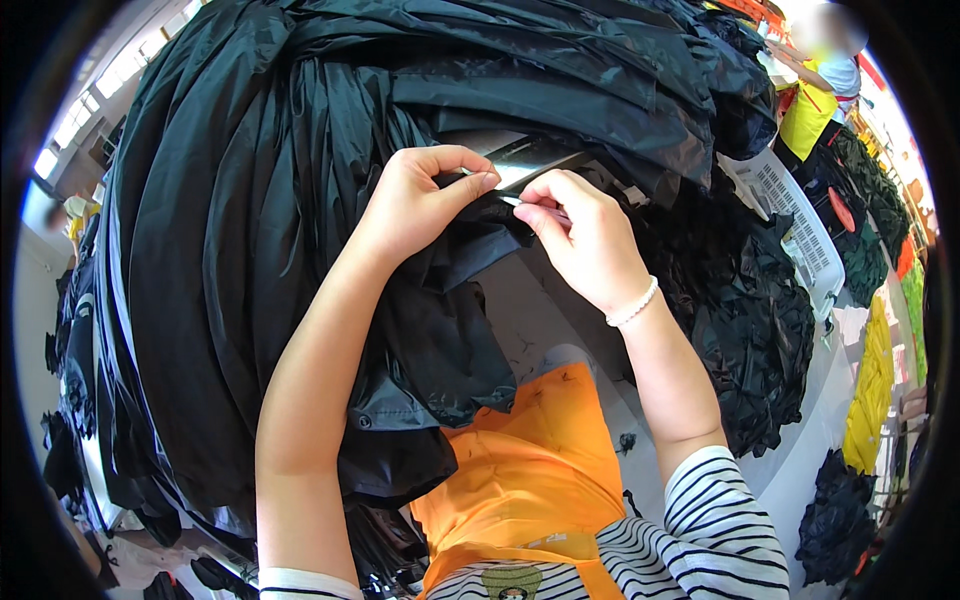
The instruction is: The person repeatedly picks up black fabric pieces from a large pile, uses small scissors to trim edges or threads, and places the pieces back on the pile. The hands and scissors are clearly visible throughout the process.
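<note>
My left hand [425, 195] is closed in a pinch, thumb against forefinger, above a fold of black fabric [480, 250]. What lies between its fingertips is too small to make out. Close by on the right, my right hand [585, 230] grips a small slim tool [510, 200] with a pale tip pointing at the left fingertips. Its exact kind is hidden by the fingers. Glossy black garments [230, 260] are heaped in long folds to the left and beyond both hands. One black piece with a snap-like dot on its edge [400, 415] hangs below my left forearm.
An orange apron [530, 450] covers my lap, with dark thread bits on it. Crumpled black fabric [740, 310] lies at the right, by a white plastic basket [800, 235]. Yellow fabric [868, 390] lies farther right. Another person [825, 75] is at the far right with yellow cloth.
</note>
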The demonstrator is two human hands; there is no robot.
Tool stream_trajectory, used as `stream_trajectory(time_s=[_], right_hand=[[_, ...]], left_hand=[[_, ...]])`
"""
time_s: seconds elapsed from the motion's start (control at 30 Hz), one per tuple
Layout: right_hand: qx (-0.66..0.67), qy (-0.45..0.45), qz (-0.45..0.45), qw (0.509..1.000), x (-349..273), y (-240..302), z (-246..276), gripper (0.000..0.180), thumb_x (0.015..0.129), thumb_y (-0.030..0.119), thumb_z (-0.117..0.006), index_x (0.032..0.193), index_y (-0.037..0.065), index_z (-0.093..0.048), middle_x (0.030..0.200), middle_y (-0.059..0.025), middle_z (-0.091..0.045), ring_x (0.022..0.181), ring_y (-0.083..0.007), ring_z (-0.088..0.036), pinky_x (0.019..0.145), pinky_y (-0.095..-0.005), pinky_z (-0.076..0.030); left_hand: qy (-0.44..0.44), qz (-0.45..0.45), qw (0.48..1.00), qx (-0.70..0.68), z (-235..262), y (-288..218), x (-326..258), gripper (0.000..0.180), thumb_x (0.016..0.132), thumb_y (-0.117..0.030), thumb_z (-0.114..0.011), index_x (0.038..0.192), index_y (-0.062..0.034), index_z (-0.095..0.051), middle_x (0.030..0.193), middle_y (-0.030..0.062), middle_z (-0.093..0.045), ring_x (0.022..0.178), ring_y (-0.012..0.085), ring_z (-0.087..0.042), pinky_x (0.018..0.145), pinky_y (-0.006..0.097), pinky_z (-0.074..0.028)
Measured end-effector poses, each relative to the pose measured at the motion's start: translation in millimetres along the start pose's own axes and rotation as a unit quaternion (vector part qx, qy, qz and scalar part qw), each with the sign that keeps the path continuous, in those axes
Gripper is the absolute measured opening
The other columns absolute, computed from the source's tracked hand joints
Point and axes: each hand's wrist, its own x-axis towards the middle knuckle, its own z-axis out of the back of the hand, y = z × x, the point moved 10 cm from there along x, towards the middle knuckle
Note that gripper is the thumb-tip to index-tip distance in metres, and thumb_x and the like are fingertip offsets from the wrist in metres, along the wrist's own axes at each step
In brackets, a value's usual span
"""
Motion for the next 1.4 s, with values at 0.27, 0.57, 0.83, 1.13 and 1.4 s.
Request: stream_trajectory(time_s=[0.27, 0.57, 0.83, 1.13, 1.4], right_hand=[[0.231, -0.036, 0.019, 0.972, -20.0, -7.6, -46.8, 0.037, 0.081, -0.001, -0.068, 0.118, -0.002, -0.062, 0.099, -0.0124, -0.066, 0.084, -0.0199, -0.067, 0.075, -0.0315, -0.054], [0.213, 0.077, 0.097, 0.969, -30.9, 49.9, -97.5, 0.027, 0.078, 0.007, -0.069, 0.105, 0.002, -0.069, 0.091, -0.0155, -0.067, 0.079, -0.0339, -0.066, 0.07, -0.0377, -0.054], [0.149, -0.411, -0.14, 0.888, -38.6, -200.5, 159.7, 0.029, 0.085, 0.015, -0.072, 0.108, 0.005, -0.057, 0.082, -0.0053, -0.06, 0.06, -0.0142, -0.052, 0.057, -0.0284, -0.045], [0.313, -0.341, -0.221, 0.858, -85.2, -111.3, 114.6, 0.011, 0.09, 0.013, -0.065, 0.09, 0.007, -0.057, 0.067, 0.007, -0.047, 0.051, -0.001, -0.041, 0.044, -0.0187, -0.032], [0.19, -0.153, 0.005, 0.97, -136.8, 14.8, -10.6, 0.013, 0.082, -0.002, -0.07, 0.09, 0.003, -0.06, 0.065, -0.0058, -0.052, 0.052, -0.0116, -0.051, 0.051, -0.0245, -0.042]], left_hand=[[0.005, -0.12, 0.975, -0.185, 15.6, -8.7, 6.5, 0.025, 0.099, -0.024, -0.052, 0.095, -0.004, -0.067, 0.095, 0.0041, -0.069, 0.09, 0.0104, -0.057, 0.087, 0.025, -0.042], [0.095, -0.185, 0.9, 0.384, 9.4, -27.9, -25.4, 0.019, 0.08, -0.026, -0.069, 0.087, -0.0077, -0.068, 0.095, 0.009, -0.068, 0.096, 0.026, -0.064, 0.108, 0.052, -0.033], [0.088, -0.168, 0.724, 0.663, -30.4, -35.3, -85.6, 0.016, 0.08, -0.017, -0.065, 0.092, -0.0073, -0.06, 0.101, 0.0085, -0.058, 0.106, 0.0235, -0.054, 0.099, 0.035, -0.038], [-0.004, -0.213, 0.83, 0.516, -28.8, -47.7, -87.0, 0.043, 0.083, -0.036, -0.068, 0.115, -0.0071, -0.059, 0.123, 0.012, -0.056, 0.115, 0.0287, -0.054, 0.102, 0.041, -0.038], [-0.004, -0.196, 0.912, 0.359, -64.2, -91.2, -90.5, 0.074, 0.074, -0.062, -0.07, 0.125, -0.0092, -0.059, 0.118, 0.014, -0.056, 0.116, 0.0314, -0.054, 0.112, 0.051, -0.024]])
